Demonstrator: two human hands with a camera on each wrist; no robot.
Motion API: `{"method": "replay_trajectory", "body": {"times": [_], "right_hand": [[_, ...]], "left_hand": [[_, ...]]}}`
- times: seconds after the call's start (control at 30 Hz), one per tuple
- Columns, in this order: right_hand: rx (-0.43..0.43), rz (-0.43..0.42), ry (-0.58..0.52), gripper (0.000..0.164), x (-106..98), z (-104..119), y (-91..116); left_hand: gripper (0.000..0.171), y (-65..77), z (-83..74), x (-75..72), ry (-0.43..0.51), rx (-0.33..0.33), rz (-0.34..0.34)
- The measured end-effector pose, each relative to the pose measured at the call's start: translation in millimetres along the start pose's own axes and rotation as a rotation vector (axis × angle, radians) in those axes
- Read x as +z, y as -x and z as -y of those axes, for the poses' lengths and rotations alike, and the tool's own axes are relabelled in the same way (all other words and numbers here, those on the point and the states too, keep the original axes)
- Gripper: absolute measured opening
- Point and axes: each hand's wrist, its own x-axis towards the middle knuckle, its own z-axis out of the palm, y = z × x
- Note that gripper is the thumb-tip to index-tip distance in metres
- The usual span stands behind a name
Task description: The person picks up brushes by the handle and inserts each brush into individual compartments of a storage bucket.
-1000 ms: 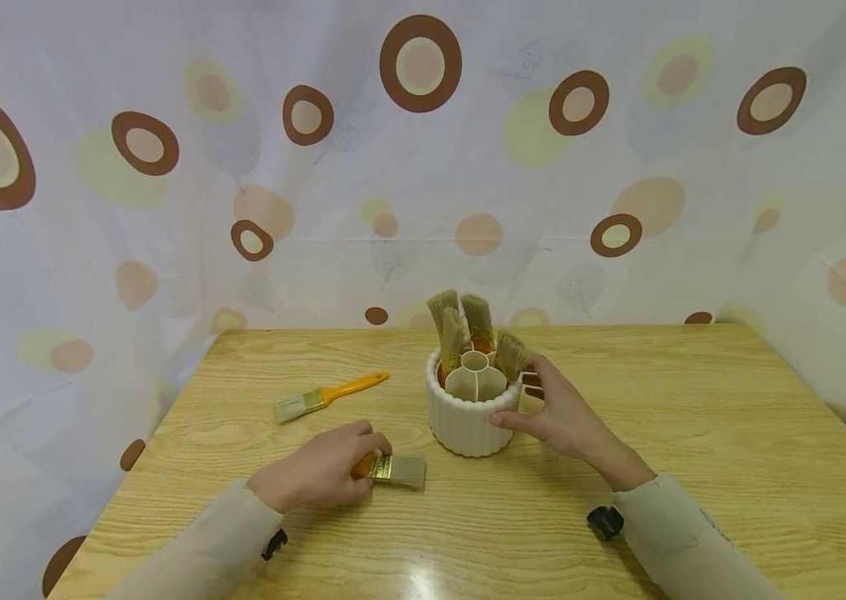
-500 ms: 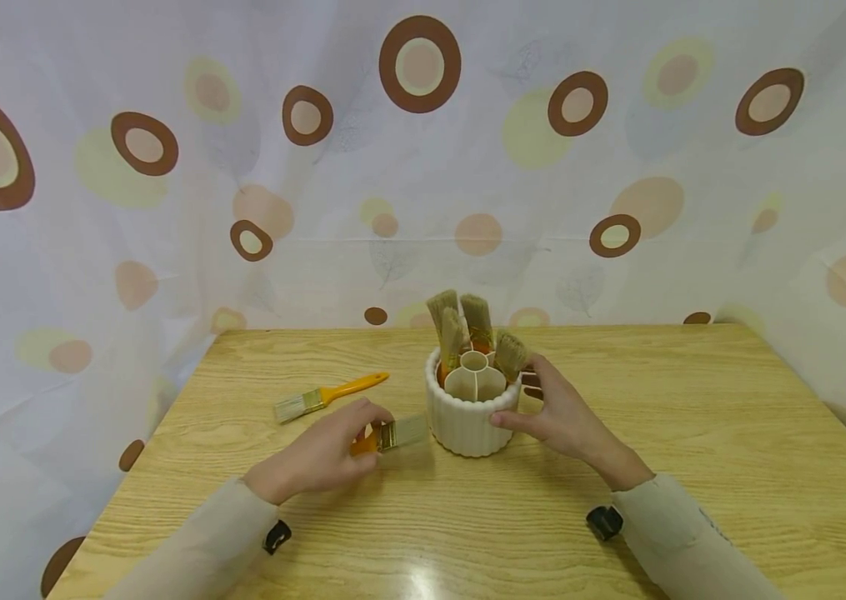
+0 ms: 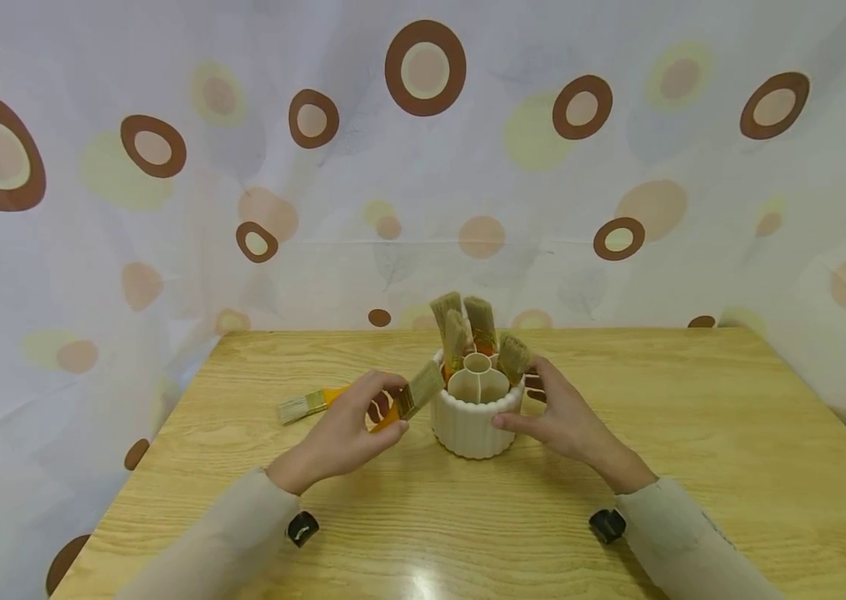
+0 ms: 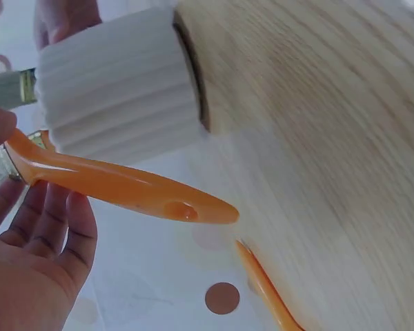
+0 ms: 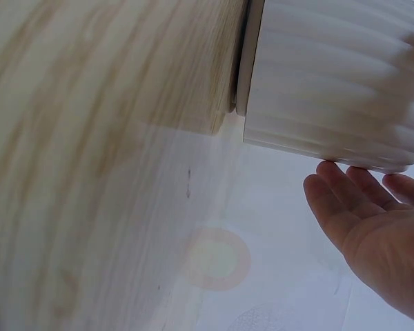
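My left hand [image 3: 343, 433] pinches a flat paintbrush [image 3: 424, 388] near its metal band, held above the table just left of a white ribbed brush holder [image 3: 471, 432]. The bristles tilt up and to the right. In the left wrist view, the orange handle [image 4: 131, 187] points away from the palm. My right hand [image 3: 561, 421] grips the holder's right side, thumb at the front; in the right wrist view, fingertips [image 5: 329, 167] touch its ribbed wall. Several bristle-up paintbrushes [image 3: 479, 321] stand in the holder's compartments. Its two front compartments and round centre tube show no brush.
Another orange-handled paintbrush [image 3: 304, 407] lies on the wooden table [image 3: 655, 400] at the left, its handle partly behind my left hand. A patterned sheet [image 3: 483, 183] hangs behind the table and along both sides.
My left hand has lifted the paintbrush off the table and brought it up toward the holder, its bristles turning upward. The right hand keeps its place on the holder.
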Motion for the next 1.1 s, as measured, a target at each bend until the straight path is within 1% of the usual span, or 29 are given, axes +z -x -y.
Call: {"method": "replay_trajectory", "body": {"times": [0.17,0.37,0.47,0.7,1.0,1.1], "right_hand": [[-0.025,-0.003,-0.003,0.093,-0.6,-1.4,0.9],[-0.015,-0.004,-0.01,0.093,-1.2,-2.3,1.6],[-0.018,-0.004,-0.011,0.092,-0.9,-1.3,1.8],[-0.02,-0.002,-0.014,0.091,0.2,-0.1,1.3],[-0.02,0.0,-0.01,0.091,-0.5,0.6,1.3],[-0.021,-0.001,-0.005,0.091,-0.7,0.9,1.3]], "left_hand": [[0.038,-12.9,-7.6,5.2,0.058,0.023,-0.077],[0.04,-29.9,-21.3,9.9,0.105,0.067,-0.161],[0.04,-37.2,-28.9,11.7,0.133,0.074,-0.199],[0.043,-51.7,-43.8,15.0,0.225,0.076,-0.261],[0.042,-70.7,-57.9,17.5,0.28,0.112,-0.368],[0.043,-76.3,-61.5,16.7,0.283,0.123,-0.39]]}}
